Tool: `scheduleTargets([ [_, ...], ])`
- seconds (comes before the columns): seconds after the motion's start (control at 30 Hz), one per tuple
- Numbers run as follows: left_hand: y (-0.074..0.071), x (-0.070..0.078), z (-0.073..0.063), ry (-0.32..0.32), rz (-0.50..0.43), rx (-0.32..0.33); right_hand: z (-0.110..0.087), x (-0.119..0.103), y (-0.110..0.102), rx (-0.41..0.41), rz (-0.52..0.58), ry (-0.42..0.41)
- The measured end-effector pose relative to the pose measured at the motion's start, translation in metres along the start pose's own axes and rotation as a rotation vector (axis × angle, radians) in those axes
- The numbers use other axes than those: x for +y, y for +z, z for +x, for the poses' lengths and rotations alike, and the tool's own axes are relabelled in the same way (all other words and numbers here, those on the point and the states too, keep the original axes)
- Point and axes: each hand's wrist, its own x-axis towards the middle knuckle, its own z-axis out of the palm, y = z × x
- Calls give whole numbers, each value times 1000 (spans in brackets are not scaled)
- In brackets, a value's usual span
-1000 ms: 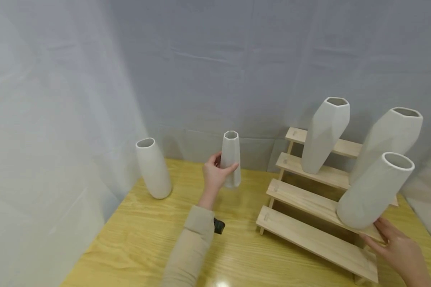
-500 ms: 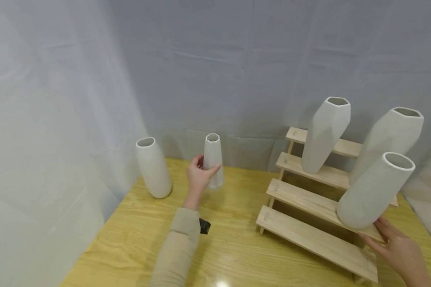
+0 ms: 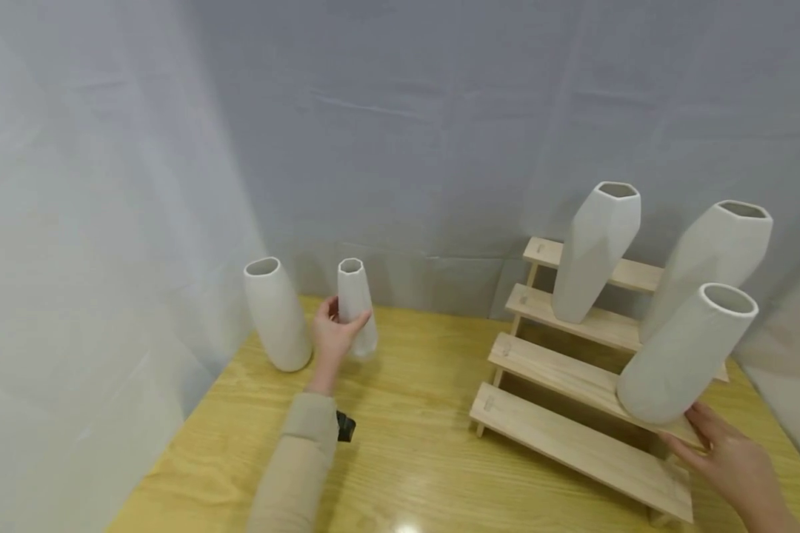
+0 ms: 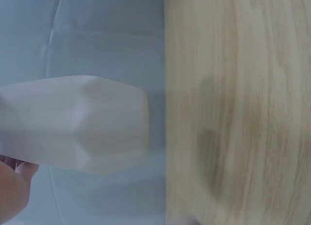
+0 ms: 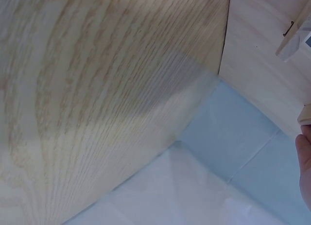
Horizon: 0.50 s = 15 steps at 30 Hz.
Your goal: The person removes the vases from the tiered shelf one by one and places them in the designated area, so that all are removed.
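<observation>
My left hand grips a small white faceted vase around its middle, just right of a taller smooth white vase standing on the table. In the left wrist view the held vase's faceted lower end shows against the backdrop, short of the tabletop, where a shadow falls. At the right, my right hand pinches the near end of a step on the wooden tiered stand, beside the base of a white round-mouthed vase. Only some fingers at the wood's end show in the right wrist view.
Two white angular vases, one on the left and one on the right, stand higher on the stand. The yellow wood table meets a grey cloth backdrop behind and a pale cloth at the left.
My left hand has carried the small faceted vase leftward, from mid-table to close beside the smooth vase. My right hand keeps its place on the stand; the head view has shifted slightly.
</observation>
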Motion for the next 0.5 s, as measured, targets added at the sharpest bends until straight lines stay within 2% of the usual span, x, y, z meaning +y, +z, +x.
scheduleTargets([
  [0.2,-10,-5,5,36,-15,44,-1,-1,-1,-12,-5,7],
  [0.27,-12,-7,6,35,-13,49,-1,-1,-1,-12,-3,9],
  [0.3,-13,-2,4,33,-16,48,-1,-1,-1,-9,-2,9],
  [0.5,-18,-5,5,24,5,65,0,0,0,-9,9,7],
])
